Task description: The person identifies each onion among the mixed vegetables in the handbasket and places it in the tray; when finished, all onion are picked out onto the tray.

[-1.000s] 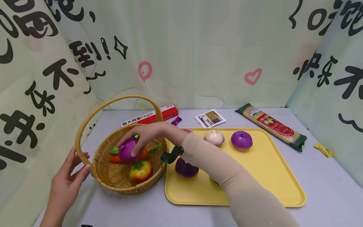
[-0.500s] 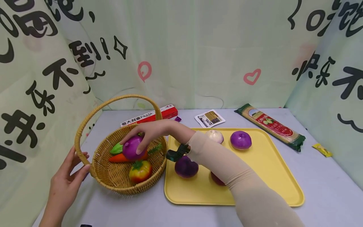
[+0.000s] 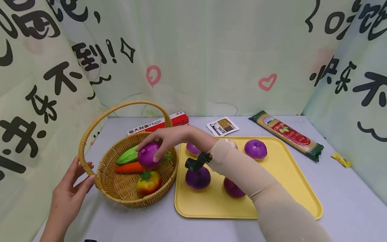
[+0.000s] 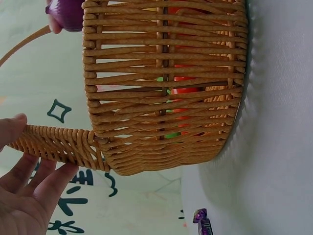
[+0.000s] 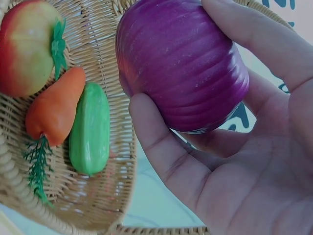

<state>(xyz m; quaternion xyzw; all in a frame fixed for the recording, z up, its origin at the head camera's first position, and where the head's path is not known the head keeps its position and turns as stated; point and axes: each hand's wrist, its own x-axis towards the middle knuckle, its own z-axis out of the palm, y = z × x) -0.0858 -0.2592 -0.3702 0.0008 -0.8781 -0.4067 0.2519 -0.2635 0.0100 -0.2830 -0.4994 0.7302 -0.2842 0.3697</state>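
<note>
My right hand (image 3: 173,137) holds a purple onion (image 3: 147,155) over the wicker basket (image 3: 119,192). In the right wrist view, thumb and fingers curl round this onion (image 5: 183,63), which is apart from the vegetables below. Inside the basket lie a green cucumber (image 3: 128,156), an orange carrot (image 3: 128,167) with leafy green top, and a red-yellow tomato (image 3: 148,183). My left hand (image 3: 68,198) grips the base of the basket's arched handle (image 3: 98,123); the left wrist view shows thumb and fingers on either side of that handle (image 4: 54,143).
A yellow tray (image 3: 287,191) right of the basket bears several purple onions (image 3: 198,178) and a white onion (image 3: 231,142), partly hidden by the right arm. Behind are a red pasta box (image 3: 178,119), a white packet (image 3: 222,126) and a pasta bag (image 3: 287,134). A yellow-wrapped candy (image 3: 341,160) lies far right.
My right hand has carried the onion up and to the right above the basket, uncovering more of the cucumber and carrot. The left hand keeps its grip on the handle.
</note>
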